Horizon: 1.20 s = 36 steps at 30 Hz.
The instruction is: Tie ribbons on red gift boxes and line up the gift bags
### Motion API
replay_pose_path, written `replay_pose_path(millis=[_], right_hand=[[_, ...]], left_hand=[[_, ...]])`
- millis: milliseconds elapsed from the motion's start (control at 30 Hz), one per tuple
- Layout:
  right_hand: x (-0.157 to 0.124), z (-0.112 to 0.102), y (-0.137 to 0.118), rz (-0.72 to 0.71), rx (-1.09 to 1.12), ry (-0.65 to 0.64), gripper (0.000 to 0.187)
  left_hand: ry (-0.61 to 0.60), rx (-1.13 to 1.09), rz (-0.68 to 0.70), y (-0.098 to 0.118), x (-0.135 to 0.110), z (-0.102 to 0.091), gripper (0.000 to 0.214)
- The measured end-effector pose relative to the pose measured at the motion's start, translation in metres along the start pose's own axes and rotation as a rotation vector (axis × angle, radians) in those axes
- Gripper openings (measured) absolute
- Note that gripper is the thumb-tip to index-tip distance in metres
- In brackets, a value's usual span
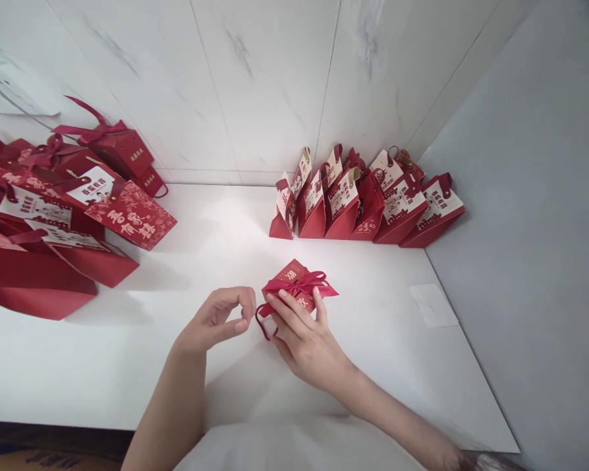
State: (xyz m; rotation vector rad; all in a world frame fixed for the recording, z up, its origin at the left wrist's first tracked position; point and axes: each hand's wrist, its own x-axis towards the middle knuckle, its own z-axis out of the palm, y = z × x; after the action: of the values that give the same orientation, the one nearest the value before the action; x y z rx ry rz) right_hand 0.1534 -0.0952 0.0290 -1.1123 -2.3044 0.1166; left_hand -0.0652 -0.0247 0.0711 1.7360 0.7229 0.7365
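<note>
A small red gift box (289, 269) with pale printed characters lies on the white table in front of me. A magenta ribbon (302, 286) is tied in a bow across it. A dark red cord loop (261, 327) sticks out from the box's near left side. My right hand (299, 330) lies over the box, its fingers pressed on the ribbon and the front, holding it. Just left of the cord, my left hand (228, 314) is curled, thumb tip and fingertips close together, with nothing visible between them.
At the left, a cluster of red boxes and bags (61, 261) covers the table (177, 366), some with ribbons. A row of red-and-white boxes (343, 203) stands along the marbled wall. A white square plate or patch (434, 305) is by the grey panel (535, 229) at the right.
</note>
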Motion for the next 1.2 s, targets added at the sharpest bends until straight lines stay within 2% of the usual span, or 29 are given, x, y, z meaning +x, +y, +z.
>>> replay_pose_path(millis=[100,133,167,233,300,400,533,633,700,800,933,1033,1200], right_hand=[[0.001,-0.004,0.001,0.004,0.108,0.046,0.033],[0.001,-0.006,0.002,0.016,0.149,0.092,0.031],[0.002,-0.009,0.004,0.037,0.188,0.153,0.028],[0.003,-0.015,0.008,0.094,0.260,0.282,0.023],[0.003,-0.021,0.015,0.113,0.371,0.336,0.021],[0.002,-0.031,0.029,0.103,0.628,0.254,0.020],[-0.003,-0.039,0.048,0.213,0.862,0.102,0.014],[-0.007,-0.042,0.059,0.319,0.903,0.026,0.009],[-0.008,-0.043,0.063,0.368,0.901,-0.015,0.014],[-0.010,-0.046,0.067,0.381,0.895,-0.064,0.020],[-0.010,-0.048,0.068,0.361,0.868,-0.108,0.014],[-0.008,-0.045,0.067,0.398,0.774,-0.030,0.014],[-0.006,-0.035,0.068,0.486,0.515,0.283,0.015]], left_hand=[[0.377,0.088,0.119,-0.013,0.009,0.018,0.017],[0.456,0.160,0.128,-0.016,0.013,0.025,0.015],[0.484,0.233,0.136,-0.019,0.018,0.032,0.017],[0.419,0.355,0.160,-0.024,0.025,0.043,0.028],[0.319,0.432,0.194,-0.027,0.029,0.050,0.036],[0.223,0.455,0.211,-0.031,0.030,0.052,0.041],[0.207,0.424,0.219,-0.036,0.031,0.050,0.042],[0.226,0.428,0.253,-0.039,0.031,0.050,0.039],[0.234,0.457,0.290,-0.041,0.031,0.050,0.037],[0.233,0.528,0.339,-0.044,0.031,0.048,0.037],[0.232,0.573,0.365,-0.044,0.030,0.046,0.040],[0.240,0.514,0.349,-0.043,0.030,0.048,0.037],[0.285,0.464,0.332,-0.041,0.030,0.052,0.034]])
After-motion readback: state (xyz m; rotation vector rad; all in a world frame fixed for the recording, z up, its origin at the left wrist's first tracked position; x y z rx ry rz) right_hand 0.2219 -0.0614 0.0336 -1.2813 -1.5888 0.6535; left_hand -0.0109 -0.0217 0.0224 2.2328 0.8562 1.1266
